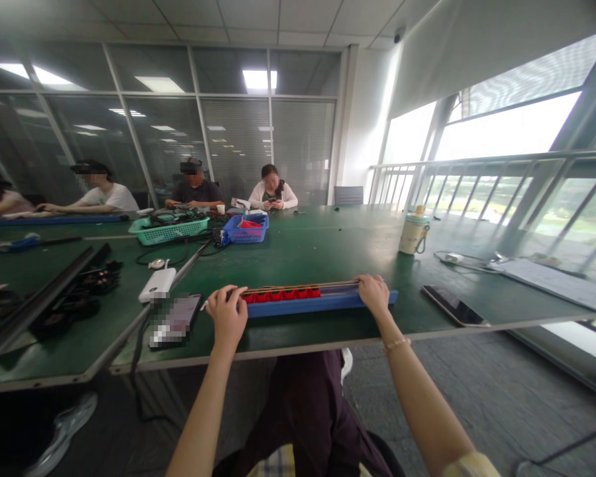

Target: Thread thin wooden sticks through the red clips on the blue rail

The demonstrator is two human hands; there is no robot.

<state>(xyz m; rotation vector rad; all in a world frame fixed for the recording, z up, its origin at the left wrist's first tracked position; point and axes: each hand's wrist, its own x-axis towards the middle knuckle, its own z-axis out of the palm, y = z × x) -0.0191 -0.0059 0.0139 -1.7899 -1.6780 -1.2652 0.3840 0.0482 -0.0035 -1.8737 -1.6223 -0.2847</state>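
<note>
A long blue channel-like bar (308,306) lies along the green table's front edge. A row of red pieces (288,293) sits in its left and middle part, with thin tan strips running lengthwise above them. My left hand (228,317) is closed around the left end, its fingers bent over the top. Near the other end, my right hand (374,295) grips the bar from above, and a short stub of blue sticks out beyond it. A small pale tip shows left of my left hand; what it belongs to I cannot make out.
Left of the bar lie a phone (177,320) and a white power bank (157,285). To the right are another phone (454,306) and a cup (414,233). Green (171,232) and blue baskets (248,232) stand farther back. Several people sit across the table.
</note>
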